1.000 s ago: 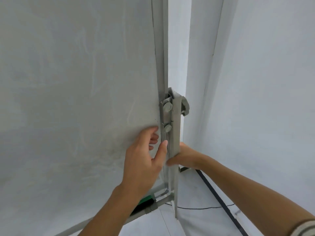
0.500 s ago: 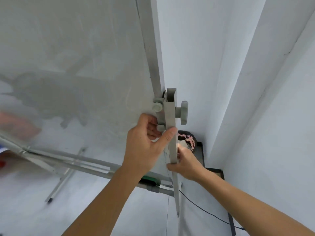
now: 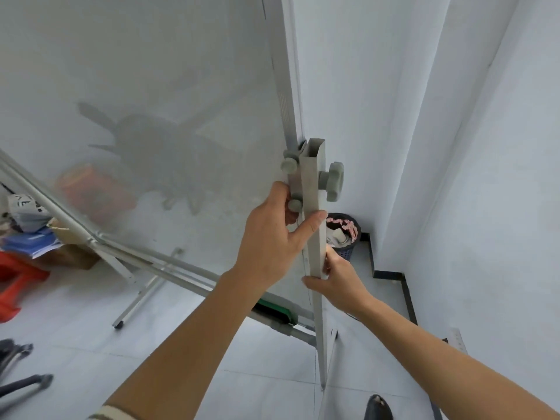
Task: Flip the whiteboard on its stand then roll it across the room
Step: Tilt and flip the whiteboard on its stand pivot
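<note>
Grey metal fills the middle of the head view: a square-section post (image 3: 315, 225) of the stand runs from mid-frame down to the floor at lower right, with a ribbed plastic knob (image 3: 332, 180) on its right side and two small round bolt caps on a bracket to its left. The whiteboard (image 3: 145, 122) takes up the upper left, tilted, its glossy face showing dim reflections and its aluminium edge strip meeting the post at the pivot.

The left hand (image 3: 272, 237) closes on the board's edge just under the bracket, thumb pressed against the post. The right hand (image 3: 336, 283) wraps the post lower down, from behind.

Fingers sit close to the gap between board frame and post, so a swing of the board could likely pinch them. If the knob is loose, the smooth panel may drop round fast. A bin (image 3: 344, 234) stands near the post's far side and could snag the stand when rolling.
</note>
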The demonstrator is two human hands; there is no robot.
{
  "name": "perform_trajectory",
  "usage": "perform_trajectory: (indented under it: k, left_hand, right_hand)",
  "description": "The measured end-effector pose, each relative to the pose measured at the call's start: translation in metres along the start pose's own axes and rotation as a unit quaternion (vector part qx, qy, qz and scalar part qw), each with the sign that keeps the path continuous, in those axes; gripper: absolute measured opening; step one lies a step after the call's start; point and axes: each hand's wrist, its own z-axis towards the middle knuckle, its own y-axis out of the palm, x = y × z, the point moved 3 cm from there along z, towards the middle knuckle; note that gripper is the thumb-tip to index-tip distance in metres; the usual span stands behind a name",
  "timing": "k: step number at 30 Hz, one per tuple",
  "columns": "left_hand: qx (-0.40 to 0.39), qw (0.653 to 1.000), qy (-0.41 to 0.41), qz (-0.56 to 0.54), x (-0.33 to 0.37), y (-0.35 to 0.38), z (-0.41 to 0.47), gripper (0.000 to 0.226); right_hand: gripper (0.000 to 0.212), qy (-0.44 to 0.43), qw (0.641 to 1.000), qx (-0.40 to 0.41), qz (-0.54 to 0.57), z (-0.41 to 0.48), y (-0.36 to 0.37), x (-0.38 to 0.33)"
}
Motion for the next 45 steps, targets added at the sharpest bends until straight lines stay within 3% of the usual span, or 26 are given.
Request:
perform_trajectory:
  k: [28,34,45]
  left_hand:
    - [-0.117,0.993,0.004,-0.018,0.117,-0.131,-0.313,0.033]
    - [-0.009,0.996,0.031,0.084,0.138,-0.157,-0.384,0.047]
    - [0.008,0.994,0.084,0.066,0.168,-0.229,-0.534,0.050]
  right_hand:
    - [0.039,0.073,0.993,0.088,-0.041,-0.361,0.122,-0.062]
    - [0.042,0.104,0.988,0.114,-0.029,-0.436,0.154,-0.071]
    - [0.040,0.150,0.966,0.207,0.024,-0.601,0.238,-0.109]
